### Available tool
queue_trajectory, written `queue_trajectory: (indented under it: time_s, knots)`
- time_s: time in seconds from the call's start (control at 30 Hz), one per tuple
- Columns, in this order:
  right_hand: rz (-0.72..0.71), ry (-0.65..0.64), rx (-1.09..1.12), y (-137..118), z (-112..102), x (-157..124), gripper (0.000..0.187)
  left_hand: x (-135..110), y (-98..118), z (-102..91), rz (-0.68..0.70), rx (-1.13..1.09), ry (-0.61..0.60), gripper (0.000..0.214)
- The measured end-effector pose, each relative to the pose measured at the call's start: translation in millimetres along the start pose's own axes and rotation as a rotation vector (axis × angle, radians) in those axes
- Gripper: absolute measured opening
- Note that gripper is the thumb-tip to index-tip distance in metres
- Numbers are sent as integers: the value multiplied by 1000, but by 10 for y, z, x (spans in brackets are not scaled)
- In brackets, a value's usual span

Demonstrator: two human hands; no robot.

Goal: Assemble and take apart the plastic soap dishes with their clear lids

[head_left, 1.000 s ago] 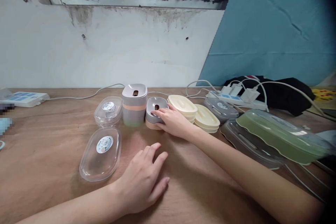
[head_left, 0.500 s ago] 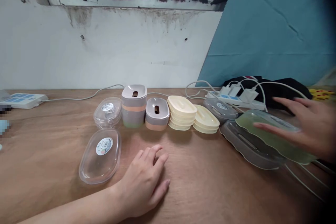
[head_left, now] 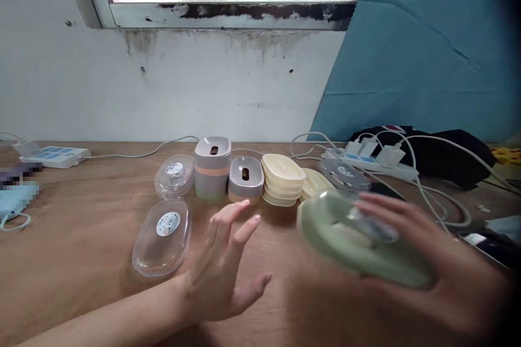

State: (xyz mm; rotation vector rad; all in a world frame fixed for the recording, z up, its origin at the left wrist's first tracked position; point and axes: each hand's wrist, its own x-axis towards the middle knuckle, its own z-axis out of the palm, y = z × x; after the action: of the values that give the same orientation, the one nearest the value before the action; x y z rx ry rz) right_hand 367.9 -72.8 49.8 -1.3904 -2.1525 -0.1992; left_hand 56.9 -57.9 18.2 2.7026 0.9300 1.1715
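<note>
My right hand (head_left: 411,244) grips a large green oval container (head_left: 345,238) and holds it above the wooden table (head_left: 81,260), blurred by motion. My left hand (head_left: 222,268) is raised off the table with fingers spread, holding nothing, between a clear oval lid (head_left: 163,238) and the green container. Behind stand a tall grey-and-orange box (head_left: 212,168), a short grey box (head_left: 245,179) and stacked cream lids (head_left: 282,179).
A clear container stack (head_left: 174,176) sits left of the tall box. A grey lid (head_left: 344,173), a power strip with chargers (head_left: 372,160), white cables and a black cloth (head_left: 435,152) lie at the right. Another power strip (head_left: 52,156) lies far left.
My right hand has picked up the green container from the right and carried it leftward. My left hand has lifted off the table. The grey tray under the green one is out of sight.
</note>
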Motion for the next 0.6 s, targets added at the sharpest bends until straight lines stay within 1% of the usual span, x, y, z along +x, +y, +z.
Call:
queue_trajectory:
  time_s: [0.03,0.07,0.1,0.13,0.2,0.27,0.33,0.37,0.43,0.47,0.53,0.6]
  knots:
    - [-124,-87,48,-166,115,15,76,36,9,-31,-2,-46,-15,75]
    - [-220,-145,86,-298,237,31,80,72,13,-61,-15,-98,-75,81]
    - [-287,-217,127,-395,358,48,83,106,10,-88,-34,-153,-161,85]
    - [-330,-269,173,-458,472,68,86,136,2,-110,-58,-206,-248,86]
    - [-344,-330,263,-502,662,119,92,179,-29,-138,-106,-278,-380,80]
    - [-330,-340,353,-481,794,173,99,198,-58,-146,-138,-278,-442,78]
    - [-319,-294,452,-445,874,211,102,202,-66,-141,-163,-223,-476,84]
    - [-304,-263,502,-431,898,220,102,201,-59,-135,-177,-197,-484,87]
    - [-227,-230,606,-414,925,216,104,201,-35,-128,-221,-188,-474,88]
    - [-171,-243,664,-409,932,206,107,203,-21,-127,-250,-205,-466,87]
    - [-65,-316,781,-401,942,179,113,210,-2,-129,-314,-252,-462,82]
    - [-13,-375,860,-389,951,152,119,213,5,-130,-365,-296,-471,79]
